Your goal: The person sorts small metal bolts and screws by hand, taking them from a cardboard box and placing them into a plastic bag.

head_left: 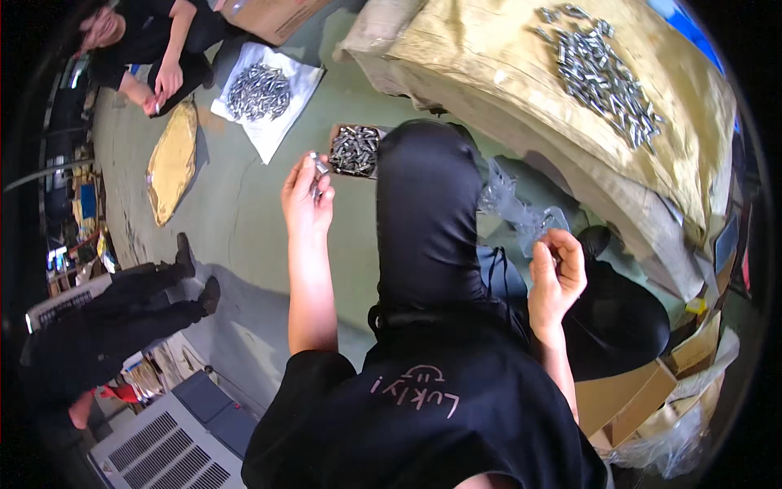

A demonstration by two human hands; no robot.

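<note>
My left hand (308,200) is raised beside my knee, its fingers closed on small shiny metal cylinders (319,165); one shows at the fingertips and more lie against the palm. Just beyond it, a shallow cardboard box (377,173) on the floor is filled with similar metal pieces (354,149). On the other side of my leg, my right hand (557,279) is curled shut, and a small dark bit shows between its fingers, too hidden to name. Crumpled clear plastic (513,202) lies right beyond its fingertips; whether they touch it I cannot tell.
A covered surface (481,49) at the far right bears a heap of metal cylinders (607,81). Another heap (259,91) lies on a white sheet (269,143). A co-worker (155,49) crouches far left near a yellowish flat piece (173,167); another person (122,310) stands left. Cardboard (631,399) lies near right.
</note>
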